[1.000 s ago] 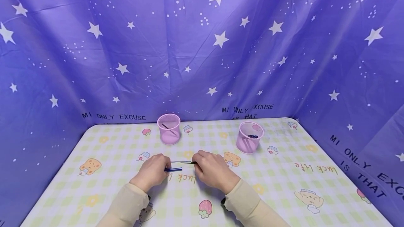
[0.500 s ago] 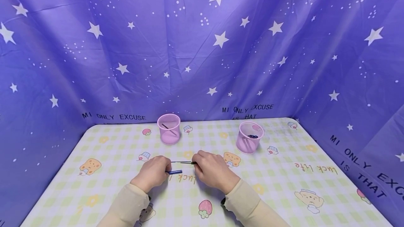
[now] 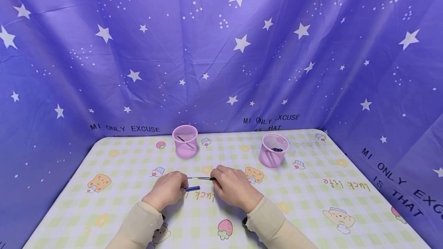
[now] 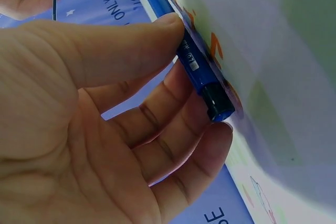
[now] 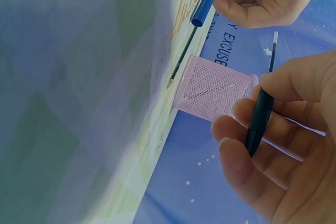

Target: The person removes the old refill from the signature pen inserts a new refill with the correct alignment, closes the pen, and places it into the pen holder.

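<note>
Between thumb and fingers, my left hand (image 3: 167, 189) pinches a blue pen barrel (image 4: 195, 61) with a black end, low over the tablecloth. My right hand (image 3: 231, 187) pinches a black pen grip section (image 5: 260, 116). A thin refill (image 5: 273, 53) sticks out of that section toward the left hand. Another dark refill (image 5: 183, 53) with a metal tip runs along the tablecloth; its upper end is hidden behind the blue barrel in the right wrist view. The two hands face each other, a short gap apart.
Two pink mesh cups stand farther back. The left cup (image 3: 187, 151) has a dark thin stick in it, the right cup (image 3: 270, 160) several dark small pieces. A purple star-printed curtain (image 3: 214, 87) hangs behind the checked tablecloth (image 3: 294, 218).
Over the last second my left fingers shift slightly and the blue barrel's free end drops a little toward the person. The right hand stays in place.
</note>
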{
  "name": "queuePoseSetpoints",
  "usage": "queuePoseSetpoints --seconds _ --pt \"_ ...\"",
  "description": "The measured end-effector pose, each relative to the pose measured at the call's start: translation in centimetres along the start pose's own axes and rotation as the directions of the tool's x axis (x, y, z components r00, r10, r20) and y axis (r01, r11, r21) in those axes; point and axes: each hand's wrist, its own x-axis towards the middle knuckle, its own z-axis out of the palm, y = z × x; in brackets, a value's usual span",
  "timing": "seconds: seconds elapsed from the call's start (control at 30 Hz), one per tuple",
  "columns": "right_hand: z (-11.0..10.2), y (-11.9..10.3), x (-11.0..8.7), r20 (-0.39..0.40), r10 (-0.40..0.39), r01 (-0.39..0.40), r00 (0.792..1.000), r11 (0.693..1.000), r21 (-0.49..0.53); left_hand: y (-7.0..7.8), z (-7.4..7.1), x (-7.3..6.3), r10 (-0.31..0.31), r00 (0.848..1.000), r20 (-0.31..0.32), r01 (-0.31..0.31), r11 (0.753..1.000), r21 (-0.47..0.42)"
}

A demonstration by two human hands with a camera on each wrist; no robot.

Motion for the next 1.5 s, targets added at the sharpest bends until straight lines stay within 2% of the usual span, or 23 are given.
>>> queuePoseSetpoints --seconds 0.17,0.4,0.83,1.2,1.5 --pt "-0.1 0.0 0.0 0.002 0.004 -0.004 1.0 1.0 0.001 0.0 0.1 0.1 0.004 1.0 0.005 -0.004 1.0 -0.001" --pt "-0.1 0.0 0.0 -0.004 0.004 -0.004 1.0 1.0 -0.002 -0.2 -0.1 0.1 0.034 0.999 -0.031 -0.034 0.999 -0.014" --pt "-0.1 0.1 0.0 -0.001 0.006 -0.006 1.0 1.0 -0.016 -0.1 -1.1 0.0 -0.011 1.0 -0.025 0.01 1.0 -0.023" --pt "-0.1 0.3 0.0 0.013 0.027 -0.026 1.0 0.999 -0.029 0.0 -2.1 -0.3 -0.027 0.999 -0.038 0.026 1.0 -0.013" --pt "0.1 0.6 -0.1 0.015 0.027 -0.026 1.0 0.999 -0.038 -0.1 -2.4 -0.4 -0.022 0.999 -0.049 0.022 1.0 0.004"
